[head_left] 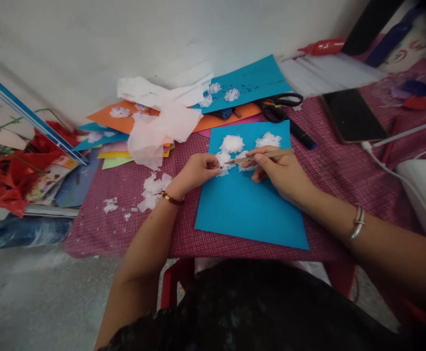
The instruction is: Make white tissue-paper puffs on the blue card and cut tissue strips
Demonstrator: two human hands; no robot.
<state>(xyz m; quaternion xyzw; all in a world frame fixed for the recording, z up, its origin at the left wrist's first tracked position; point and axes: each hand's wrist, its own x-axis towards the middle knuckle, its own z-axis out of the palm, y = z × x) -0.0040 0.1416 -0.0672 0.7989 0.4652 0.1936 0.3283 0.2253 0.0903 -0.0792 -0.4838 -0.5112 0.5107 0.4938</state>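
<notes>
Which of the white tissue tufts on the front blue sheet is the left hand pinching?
The lowest-left tuft, at the left hand fingertips where the stick tip points. The other tufts lie farther back, untouched.

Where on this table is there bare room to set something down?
Bare checked cloth lies between the blue sheet and the phone, and along the near-left edge below the tissue scraps. The back is crowded with coloured paper, tissue and scissors.

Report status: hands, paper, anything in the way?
Right hand grips stick. Left hand pinches tissue tuft on blue paper. Scissors lie clear behind.
</notes>
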